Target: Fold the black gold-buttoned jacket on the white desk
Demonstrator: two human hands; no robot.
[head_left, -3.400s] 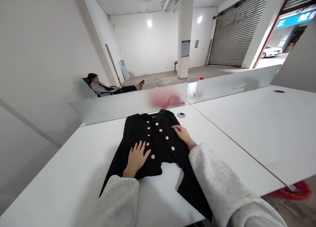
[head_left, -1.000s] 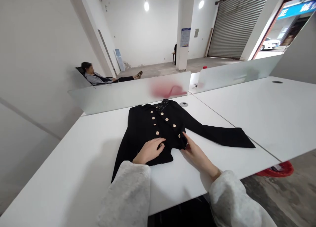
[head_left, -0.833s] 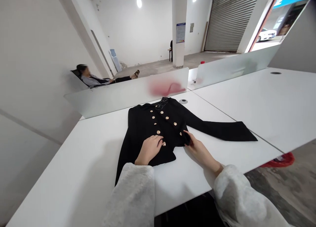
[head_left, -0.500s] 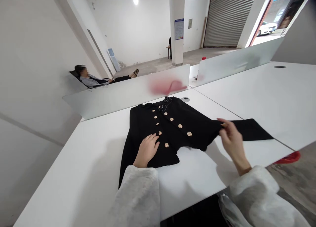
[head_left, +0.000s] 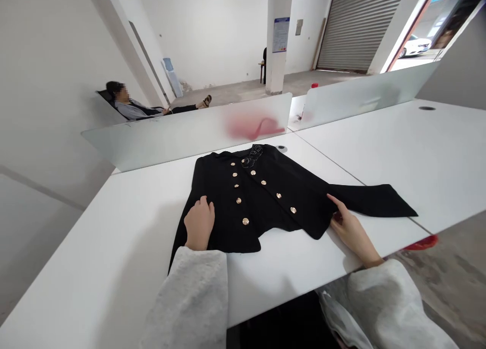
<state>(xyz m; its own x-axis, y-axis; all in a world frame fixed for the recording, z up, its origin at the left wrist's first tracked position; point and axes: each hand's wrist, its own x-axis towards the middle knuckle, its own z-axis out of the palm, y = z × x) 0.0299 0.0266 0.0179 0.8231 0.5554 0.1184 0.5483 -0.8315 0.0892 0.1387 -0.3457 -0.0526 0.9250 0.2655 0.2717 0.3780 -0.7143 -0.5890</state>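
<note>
Hands first: left hand (head_left: 199,222) lies open on the black button-front jacket (head_left: 261,197), nearer its left edge than a moment earlier. Right hand (head_left: 351,232), moved outward, sits at the jacket's right edge beside the outstretched sleeve (head_left: 372,201); its fingers are partly hidden, so any grip cannot be told. Jacket lies flat on the white desk (head_left: 288,288), its lower left corner hidden behind the grey cuff (head_left: 186,298).

The right hand (head_left: 351,232) can pass over the white desk (head_left: 288,283) below the black jacket (head_left: 258,197); a frosted glass divider (head_left: 182,131) stands beyond it.
</note>
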